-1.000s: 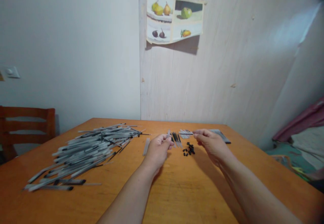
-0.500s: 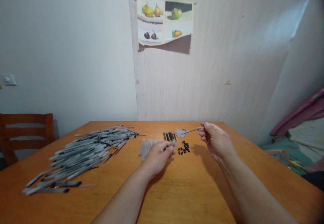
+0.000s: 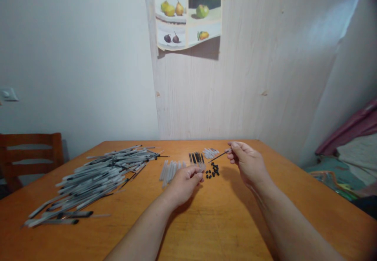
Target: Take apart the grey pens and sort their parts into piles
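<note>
My left hand (image 3: 190, 178) is closed, pinching a translucent pen barrel (image 3: 202, 167) whose end shows past the fingertips. My right hand (image 3: 246, 160) is closed too, with a thin dark pen refill (image 3: 218, 156) between thumb and fingers. The refill slants down to the left, its point apart from the barrel. Under and beyond the hands lie a row of translucent barrels (image 3: 169, 172), a row of dark refills (image 3: 194, 158), small whitish pieces (image 3: 211, 153) and small black plugs (image 3: 216, 169).
A large heap of grey and black pens (image 3: 103, 174) covers the left of the wooden table (image 3: 200, 229). A wooden chair (image 3: 29, 155) stands at the left. The wall behind bears a fruit picture (image 3: 188, 21). Cloth and bags (image 3: 338, 178) lie beyond the right edge.
My right hand has shifted slightly left, and the refill now tilts more steeply downward, its point lower and nearer the left hand. The left hand has barely moved. The view has shifted slightly.
</note>
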Motion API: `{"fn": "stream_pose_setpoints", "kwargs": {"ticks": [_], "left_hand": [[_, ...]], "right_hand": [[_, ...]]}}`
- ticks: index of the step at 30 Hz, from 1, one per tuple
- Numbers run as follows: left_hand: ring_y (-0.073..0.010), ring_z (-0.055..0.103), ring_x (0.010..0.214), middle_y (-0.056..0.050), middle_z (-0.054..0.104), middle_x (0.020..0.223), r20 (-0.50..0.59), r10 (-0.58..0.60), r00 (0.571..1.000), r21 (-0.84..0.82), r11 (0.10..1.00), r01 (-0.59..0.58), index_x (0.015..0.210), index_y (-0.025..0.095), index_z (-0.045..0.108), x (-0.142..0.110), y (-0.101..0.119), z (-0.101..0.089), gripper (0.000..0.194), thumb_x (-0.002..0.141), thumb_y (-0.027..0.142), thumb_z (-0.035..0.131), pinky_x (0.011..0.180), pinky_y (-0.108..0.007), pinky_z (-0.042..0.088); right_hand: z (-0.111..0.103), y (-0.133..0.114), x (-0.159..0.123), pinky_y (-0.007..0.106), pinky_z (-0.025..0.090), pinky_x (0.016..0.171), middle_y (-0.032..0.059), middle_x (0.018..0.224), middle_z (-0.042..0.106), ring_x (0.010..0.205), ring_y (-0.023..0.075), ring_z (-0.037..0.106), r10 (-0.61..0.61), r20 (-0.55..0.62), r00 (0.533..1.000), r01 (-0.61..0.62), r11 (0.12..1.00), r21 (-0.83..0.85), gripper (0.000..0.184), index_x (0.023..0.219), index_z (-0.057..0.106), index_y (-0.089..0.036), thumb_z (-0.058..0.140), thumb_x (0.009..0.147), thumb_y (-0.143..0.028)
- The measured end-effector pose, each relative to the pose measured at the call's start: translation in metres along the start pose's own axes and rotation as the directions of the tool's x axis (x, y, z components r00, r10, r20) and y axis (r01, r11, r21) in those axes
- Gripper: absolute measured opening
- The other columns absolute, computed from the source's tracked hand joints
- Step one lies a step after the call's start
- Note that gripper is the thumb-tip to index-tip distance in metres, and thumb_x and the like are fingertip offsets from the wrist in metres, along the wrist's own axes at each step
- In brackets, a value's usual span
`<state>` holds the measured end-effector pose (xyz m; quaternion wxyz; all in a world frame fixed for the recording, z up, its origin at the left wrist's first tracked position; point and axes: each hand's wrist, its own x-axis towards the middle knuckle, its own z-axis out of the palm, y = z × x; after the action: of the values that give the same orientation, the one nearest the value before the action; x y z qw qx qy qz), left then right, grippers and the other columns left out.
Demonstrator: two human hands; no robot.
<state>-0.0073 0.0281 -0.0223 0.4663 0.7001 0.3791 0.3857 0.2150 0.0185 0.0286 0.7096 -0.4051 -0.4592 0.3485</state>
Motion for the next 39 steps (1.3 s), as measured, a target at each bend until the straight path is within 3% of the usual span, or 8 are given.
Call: {"fn": "stream_pose_setpoints", "kwargs": {"ticks": [17,26,33,39], "left_hand": [[-0.0161,0.056,0.081,-0.004,0.066,0.089,0.023,-0.005,1.000,0.055,0.998,0.003,0.104,0.015,0.069,-0.003,0.006,0.001,0.029,0.085,0.034,0.056,0.077,-0.028,0.040],[-0.0131,0.048,0.068,-0.001,0.058,0.072,0.085,-0.033,0.996,0.046,0.999,0.029,0.079,0.014,0.063,-0.006,0.011,0.003,0.023,0.085,0.034,0.054,0.065,-0.027,0.034],[-0.0120,0.052,0.067,-0.005,0.064,0.079,0.115,-0.107,0.988,-0.108,0.987,0.119,0.090,0.013,0.067,-0.006,0.012,0.004,0.031,0.084,0.043,0.061,0.065,-0.026,0.037],[-0.0120,0.056,0.066,-0.008,0.067,0.086,0.150,-0.195,0.969,-0.273,0.934,0.230,0.098,0.012,0.065,-0.007,0.016,0.003,0.043,0.078,0.050,0.067,0.063,-0.026,0.040]], "right_hand": [[0.011,0.002,-0.007,0.022,0.043,0.052,0.0014,0.074,0.063,0.062,0.0108,0.056,0.000,0.056,0.998,0.004,0.997,-0.075,0.044,0.099,0.066,-0.014,0.070,0.079,-0.053],[0.024,0.008,-0.017,0.023,0.041,0.050,-0.0005,0.069,0.062,0.057,0.0112,0.054,-0.004,0.090,0.996,0.017,0.989,-0.146,0.046,0.105,0.063,-0.015,0.068,0.080,-0.052],[0.037,0.022,-0.026,0.023,0.039,0.049,-0.0021,0.063,0.065,0.052,0.0132,0.057,0.065,0.075,0.995,-0.056,0.990,-0.127,0.042,0.092,0.050,-0.021,0.073,0.075,-0.052],[0.046,0.037,-0.034,0.025,0.041,0.053,-0.0023,0.060,0.061,0.053,0.0138,0.056,0.042,0.157,0.987,-0.009,0.979,-0.204,0.035,0.086,0.057,-0.019,0.069,0.080,-0.051]]}}
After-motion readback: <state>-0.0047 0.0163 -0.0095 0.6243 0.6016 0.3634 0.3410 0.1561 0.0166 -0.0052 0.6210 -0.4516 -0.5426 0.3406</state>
